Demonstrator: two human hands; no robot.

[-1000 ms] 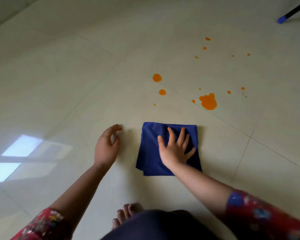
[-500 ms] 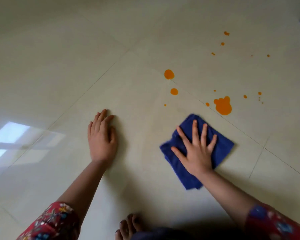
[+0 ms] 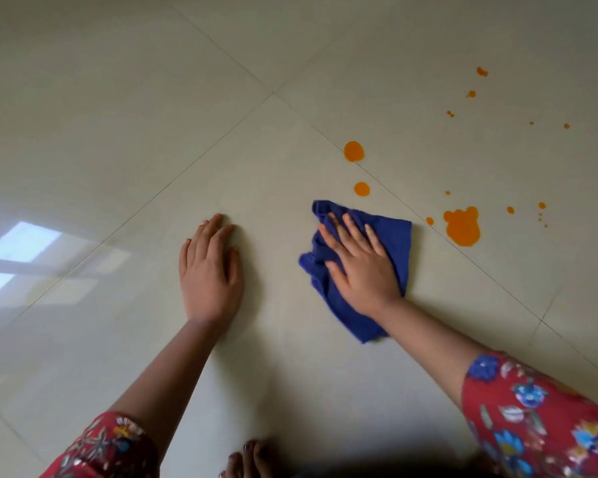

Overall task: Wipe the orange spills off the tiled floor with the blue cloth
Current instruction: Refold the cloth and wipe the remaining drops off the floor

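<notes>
My right hand [image 3: 361, 267] lies flat, fingers spread, on the crumpled blue cloth [image 3: 392, 236]. Round orange spills [image 3: 462, 226] sit just beside its edge. My left hand [image 3: 209, 270] rests open on bare, shiny tiled floor [image 3: 152, 150].

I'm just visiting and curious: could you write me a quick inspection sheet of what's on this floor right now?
Surface: glossy pale tiled floor with thin grout lines; a window reflection at the left edge.
Job's things: blue cloth, crumpled, flat on the floor; largest orange spill beside it, apart from the cloth; two round orange drops beyond the cloth; small orange specks scattered farther off. None look wiped yet.
Clutter: nothing seen.
Grippers: no robot; right hand pressed flat on the cloth, fingers spread; left hand flat on bare tile, holding nothing.
Cables: nothing seen.
Surroundings: red floral sleeves and bare toes at the bottom edge.
</notes>
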